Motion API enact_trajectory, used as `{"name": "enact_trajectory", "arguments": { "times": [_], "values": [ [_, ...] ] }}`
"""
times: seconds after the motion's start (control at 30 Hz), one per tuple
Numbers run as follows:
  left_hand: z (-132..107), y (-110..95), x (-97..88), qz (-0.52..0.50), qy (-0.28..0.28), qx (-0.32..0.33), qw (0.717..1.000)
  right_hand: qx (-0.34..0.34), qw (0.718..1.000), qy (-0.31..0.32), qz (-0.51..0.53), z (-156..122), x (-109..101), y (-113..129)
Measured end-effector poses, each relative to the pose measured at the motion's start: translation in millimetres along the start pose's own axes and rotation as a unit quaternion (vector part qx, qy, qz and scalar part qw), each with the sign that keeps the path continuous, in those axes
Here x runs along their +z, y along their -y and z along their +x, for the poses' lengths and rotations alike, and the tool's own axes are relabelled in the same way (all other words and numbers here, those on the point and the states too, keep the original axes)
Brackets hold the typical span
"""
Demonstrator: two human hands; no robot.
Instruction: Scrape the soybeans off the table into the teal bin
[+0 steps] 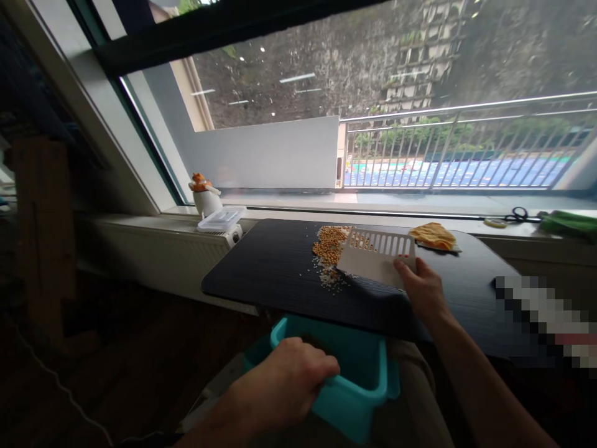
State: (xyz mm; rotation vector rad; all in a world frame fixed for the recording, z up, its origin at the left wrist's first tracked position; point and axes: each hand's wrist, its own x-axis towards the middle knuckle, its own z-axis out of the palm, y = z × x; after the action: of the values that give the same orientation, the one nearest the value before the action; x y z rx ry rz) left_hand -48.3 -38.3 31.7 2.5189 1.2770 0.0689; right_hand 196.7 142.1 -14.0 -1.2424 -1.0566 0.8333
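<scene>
A heap of small golden beans or kernels (331, 244) lies on the dark table, with white rice-like grains (333, 280) scattered around its near side. My right hand (421, 283) grips the right end of a flat white slotted scoop (368, 264), thumb on top. The scoop's left edge meets the heap, and some of the golden pieces show through its slots. Below the table edge, my left hand (298, 373) is closed over the near rim of a teal plastic bin (347, 404) at my lap. The bin's inside is dark, so its contents are hard to make out.
The black table (265, 267) stands against the windowsill. A folded orange cloth (433, 236) sits at its far right. Black scissors (517, 214), a tape roll (494, 223) and a green cloth (569, 224) rest on the sill. A clear plastic lid (221, 219) lies by the radiator (205, 255).
</scene>
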Motion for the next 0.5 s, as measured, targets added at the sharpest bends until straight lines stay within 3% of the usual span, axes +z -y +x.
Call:
{"name": "enact_trajectory", "arguments": {
  "times": [0.5],
  "values": [
    [2.9,7.0,-2.2,-0.037,-0.004,0.009,0.999,0.022,0.999,0.028,0.041,1.4,1.5,4.7]
  ]
}}
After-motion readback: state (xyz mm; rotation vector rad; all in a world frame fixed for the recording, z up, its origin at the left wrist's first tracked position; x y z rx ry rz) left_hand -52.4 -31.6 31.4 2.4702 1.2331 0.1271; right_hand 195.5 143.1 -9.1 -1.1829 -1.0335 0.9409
